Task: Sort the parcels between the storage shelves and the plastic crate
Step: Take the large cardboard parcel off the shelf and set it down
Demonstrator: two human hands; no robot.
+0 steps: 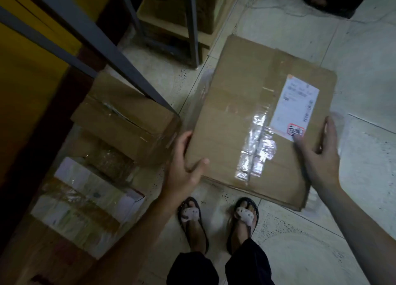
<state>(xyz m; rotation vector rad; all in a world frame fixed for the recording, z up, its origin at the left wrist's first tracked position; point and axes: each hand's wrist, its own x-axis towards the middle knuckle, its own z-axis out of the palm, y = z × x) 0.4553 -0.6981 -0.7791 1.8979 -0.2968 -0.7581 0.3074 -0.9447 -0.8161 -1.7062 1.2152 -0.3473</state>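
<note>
A large flat cardboard parcel (246,104) with clear tape and a white shipping label (294,106) is in front of me above the tiled floor. My left hand (184,162) grips its near left edge, thumb on top. My right hand (319,149) holds the near right edge, thumb resting by the label's red stamp. Whether the parcel rests on the floor or is lifted, I cannot tell. No plastic crate is in view.
Grey metal shelf posts (107,47) stand at left. Under them sit taped cardboard boxes (126,117) and a white-labelled parcel (85,201). More boxes (177,12) lie at the back shelf. My feet in sandals (218,220) are below the parcel. Someone's dark shoe (327,0) is top right.
</note>
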